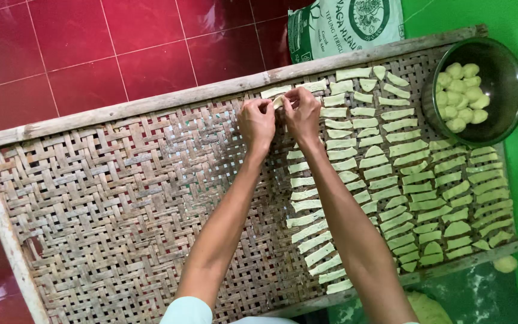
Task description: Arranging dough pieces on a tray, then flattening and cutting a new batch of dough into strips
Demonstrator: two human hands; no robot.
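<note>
Pale dough strip (279,102) — pinched between left grip (256,122) | right grip (302,114) — over woven tray (121,198)

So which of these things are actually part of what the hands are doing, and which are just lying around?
In use: left hand and right hand pinching a dough piece; woven tray; laid-out dough strips; bowl of dough balls.

Lying about: printed sack; stray dough lump.

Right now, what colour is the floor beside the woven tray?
Dark red tiles, clearest in the head view.
</note>
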